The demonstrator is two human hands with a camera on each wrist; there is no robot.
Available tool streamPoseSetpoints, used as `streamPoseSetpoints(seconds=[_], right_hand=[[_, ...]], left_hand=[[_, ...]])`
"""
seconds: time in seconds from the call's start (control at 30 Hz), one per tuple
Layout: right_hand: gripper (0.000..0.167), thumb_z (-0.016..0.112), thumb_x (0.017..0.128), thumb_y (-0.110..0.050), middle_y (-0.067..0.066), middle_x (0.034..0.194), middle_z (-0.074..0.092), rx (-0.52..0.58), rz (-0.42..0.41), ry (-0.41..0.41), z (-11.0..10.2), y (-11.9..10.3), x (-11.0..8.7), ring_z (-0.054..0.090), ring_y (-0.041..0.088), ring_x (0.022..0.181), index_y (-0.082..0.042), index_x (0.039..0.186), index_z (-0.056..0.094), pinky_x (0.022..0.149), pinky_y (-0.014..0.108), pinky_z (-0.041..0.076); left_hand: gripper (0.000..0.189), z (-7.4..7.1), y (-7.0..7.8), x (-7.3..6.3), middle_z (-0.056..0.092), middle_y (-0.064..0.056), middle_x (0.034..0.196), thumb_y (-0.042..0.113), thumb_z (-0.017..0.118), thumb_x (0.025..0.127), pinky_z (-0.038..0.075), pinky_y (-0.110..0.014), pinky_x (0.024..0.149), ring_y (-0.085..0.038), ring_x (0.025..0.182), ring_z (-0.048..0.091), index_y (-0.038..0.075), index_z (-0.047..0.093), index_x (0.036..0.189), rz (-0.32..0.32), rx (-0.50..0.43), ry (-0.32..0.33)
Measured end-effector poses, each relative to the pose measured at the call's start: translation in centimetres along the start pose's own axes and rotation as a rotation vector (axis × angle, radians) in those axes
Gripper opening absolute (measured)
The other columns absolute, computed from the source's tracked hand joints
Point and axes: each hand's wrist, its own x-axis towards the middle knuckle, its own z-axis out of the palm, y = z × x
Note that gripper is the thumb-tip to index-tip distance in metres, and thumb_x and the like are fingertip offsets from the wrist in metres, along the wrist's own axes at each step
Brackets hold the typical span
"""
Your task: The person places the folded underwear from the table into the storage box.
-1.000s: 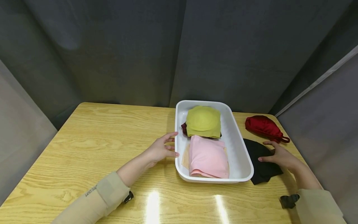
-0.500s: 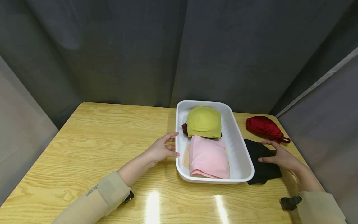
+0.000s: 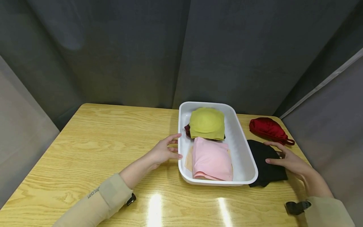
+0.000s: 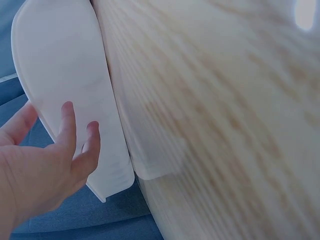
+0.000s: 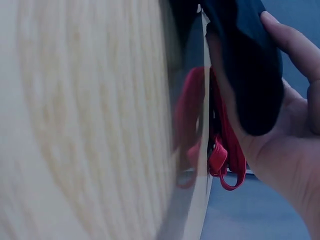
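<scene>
In the head view, my left hand (image 3: 164, 150) touches the left side of a white plastic bin (image 3: 241, 151) with fingers spread, thumb tip right at the rim. The left wrist view shows those fingers against the bin's outer wall. At the bin's right, my right hand (image 3: 287, 160) holds a folded black bra (image 3: 262, 168) between thumb and fingers. Its rounded cup end is raised off the wood in the right wrist view, the fingers partly hidden behind it. Inside the bin lie a folded yellow-green bra (image 3: 207, 123) and a folded pink bra (image 3: 212, 159).
A red satin bra (image 3: 266, 127) with a strap loop lies at the table's back right corner, just beyond my right hand. Dark red and beige fabric shows under the stacks in the bin. A grey curtain (image 3: 127, 56) stands behind the wooden table (image 3: 107, 132).
The black bra's outline has shifted slightly under my right hand, its lower edge moving left toward the bin. My right forearm has swung a little to the right. My left hand stays put.
</scene>
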Motion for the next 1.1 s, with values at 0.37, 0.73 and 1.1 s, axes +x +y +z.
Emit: streamPoseSetpoints(seconds=[0.37, 0.73, 1.1], right_hand=[[0.063, 0.066, 0.086, -0.005, 0.004, 0.151, 0.013, 0.173, -0.071, 0.043, -0.1, -0.9, -0.5, -0.011, 0.047, 0.137, -0.013, 0.142, 0.036, 0.099, 0.076, 0.0], [0.062, 0.065, 0.087, -0.005, -0.015, 0.149, 0.012, 0.135, -0.117, 0.042, -0.7, -2.2, -1.0, -0.018, 0.041, 0.138, -0.014, 0.142, 0.037, 0.101, 0.072, -0.009], [0.063, 0.063, 0.09, -0.01, -0.013, 0.15, 0.013, 0.093, -0.1, 0.087, -2.2, -3.5, -1.8, -0.014, 0.031, 0.141, -0.018, 0.145, 0.035, 0.103, 0.07, -0.007]], left_hand=[[0.085, -0.1, -0.1, 0.0, 0.04, -0.023, 0.136, -0.012, 0.07, 0.075, 0.055, -0.032, 0.082, -0.04, 0.118, 0.051, 0.017, 0.035, 0.146, -0.001, 0.001, 0.005], [0.085, -0.2, -0.2, -0.1, 0.04, -0.024, 0.136, -0.013, 0.07, 0.074, 0.055, -0.032, 0.082, -0.04, 0.118, 0.051, 0.017, 0.034, 0.146, 0.002, -0.012, 0.003], [0.085, -0.2, -0.3, 0.0, 0.039, -0.024, 0.136, -0.013, 0.07, 0.075, 0.055, -0.032, 0.082, -0.041, 0.118, 0.051, 0.017, 0.034, 0.146, 0.011, -0.011, -0.005]])
